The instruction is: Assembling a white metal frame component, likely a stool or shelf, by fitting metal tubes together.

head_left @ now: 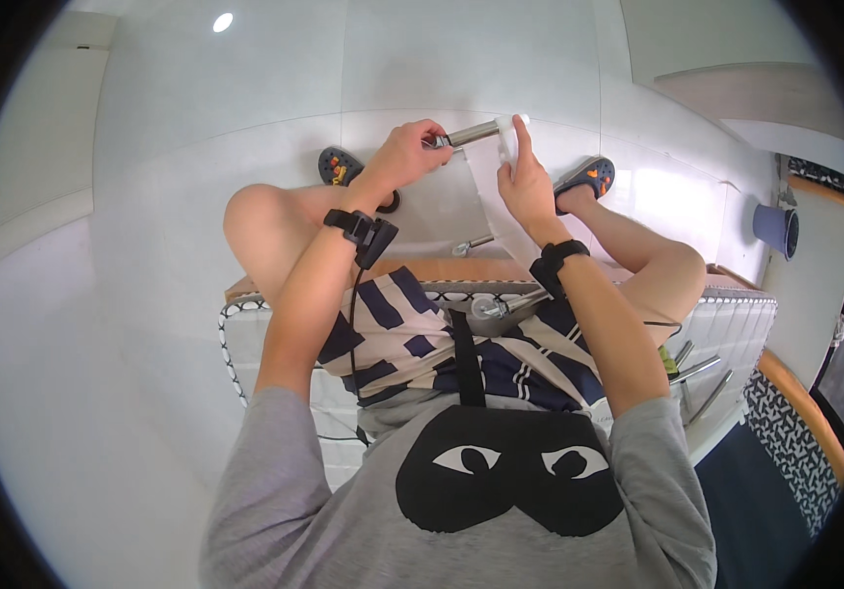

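Note:
My left hand closes its fingers round the left end of a shiny metal tube, where a dark ring shows beside the fingertips. The tube is held nearly level above the floor, between my knees. At its right end, my right hand grips a white piece, index finger stretched along it. Whether this is cloth, paper or plastic I cannot tell. A pale strip hangs below the hands. Lower down, a second metal tube has a small wheel-like end, and a similar tube lies by my lap.
I sit on a white quilted seat with a patterned edge. More metal tubes lie on it to my right. A blue-grey bin stands at the right wall. My clogs rest on pale floor tiles.

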`<state>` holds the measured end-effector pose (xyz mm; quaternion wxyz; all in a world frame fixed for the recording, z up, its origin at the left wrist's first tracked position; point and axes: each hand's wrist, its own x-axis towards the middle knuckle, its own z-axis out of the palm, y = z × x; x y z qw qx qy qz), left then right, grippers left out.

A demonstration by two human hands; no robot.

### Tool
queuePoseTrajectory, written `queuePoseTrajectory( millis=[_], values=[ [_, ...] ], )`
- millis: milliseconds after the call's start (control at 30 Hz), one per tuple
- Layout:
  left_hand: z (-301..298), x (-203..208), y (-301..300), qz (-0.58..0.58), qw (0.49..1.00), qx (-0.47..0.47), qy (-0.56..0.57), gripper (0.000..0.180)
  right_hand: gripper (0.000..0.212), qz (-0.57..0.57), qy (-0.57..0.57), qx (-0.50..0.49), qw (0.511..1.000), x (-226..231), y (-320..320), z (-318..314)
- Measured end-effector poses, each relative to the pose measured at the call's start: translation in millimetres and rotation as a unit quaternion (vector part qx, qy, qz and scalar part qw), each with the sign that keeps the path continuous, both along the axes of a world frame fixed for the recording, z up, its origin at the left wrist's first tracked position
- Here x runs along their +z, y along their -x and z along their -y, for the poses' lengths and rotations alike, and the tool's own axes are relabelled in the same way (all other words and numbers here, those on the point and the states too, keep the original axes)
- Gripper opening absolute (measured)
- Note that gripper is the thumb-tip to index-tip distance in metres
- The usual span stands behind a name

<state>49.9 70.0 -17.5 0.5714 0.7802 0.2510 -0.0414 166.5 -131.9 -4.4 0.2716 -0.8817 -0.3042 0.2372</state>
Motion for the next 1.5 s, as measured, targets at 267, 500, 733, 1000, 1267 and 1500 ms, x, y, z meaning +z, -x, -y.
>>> queuePoseTrajectory(
  millis=[267, 500, 733, 1000, 1267, 1500],
  values=[
    [-8, -5, 6, -0.002, 0.958, 0.019, 0.288, 0.026, 0.076, 0.017, -0.005, 0.008, 1.0, -1, -1, -1],
    [-3, -3, 10, -0.03, 0.889, 0.102, 0.446, 0.028, 0.075, 0.035, 0.006, 0.029, 0.999, -1, -3, 2],
    [-22, 1, 8, -0.152, 0.857, 0.073, 0.487, 0.026, 0.075, 0.036, 0.027, 0.029, 0.999, -2, 4, 1],
    [19, 43, 17, 0.004, 0.944, -0.095, -0.316, 0.026, 0.076, 0.046, 0.011, 0.03, 0.998, 1, 6, -2],
    [31, 22, 21, 0.033, 0.911, -0.028, -0.409, 0.029, 0.077, 0.051, 0.004, 0.016, 0.999, -5, 10, 0],
    [33, 13, 24, 0.038, 0.928, -0.02, -0.369, 0.031, 0.078, 0.06, -0.024, 0.005, 0.998, -14, 7, 2]
  ],
)
